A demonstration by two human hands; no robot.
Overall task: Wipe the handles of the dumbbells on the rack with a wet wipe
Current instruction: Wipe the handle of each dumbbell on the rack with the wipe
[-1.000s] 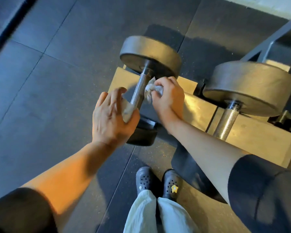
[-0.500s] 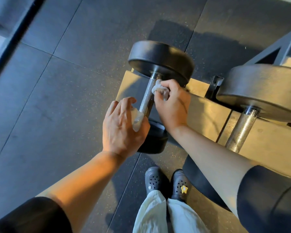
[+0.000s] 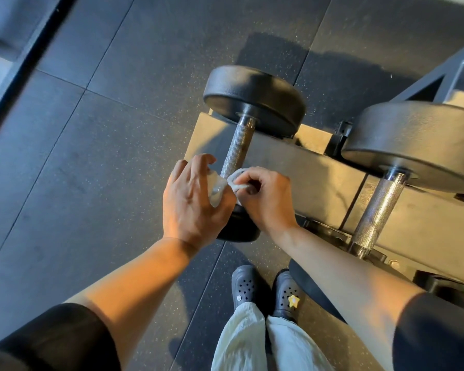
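Two dumbbells lay on a yellow rack (image 3: 330, 180) above dark speckled rubber floor tiles (image 3: 105, 135). At the near end of the left dumbbell's knurled handle (image 3: 237, 148), both hands met. The left hand (image 3: 190, 202) held a clear, whitish wad, apparently a wipe packet (image 3: 216, 187), against its palm, fingers loosely curled around it. The right hand (image 3: 268, 199) pinched a crumpled white wet wipe (image 3: 237, 180) against the handle's lower end, just above the near weight head (image 3: 239, 226). The larger right dumbbell (image 3: 413, 145) sat untouched, well apart from both hands. Below, dark perforated clogs (image 3: 268, 290) and pale trousers (image 3: 265, 341) showed.
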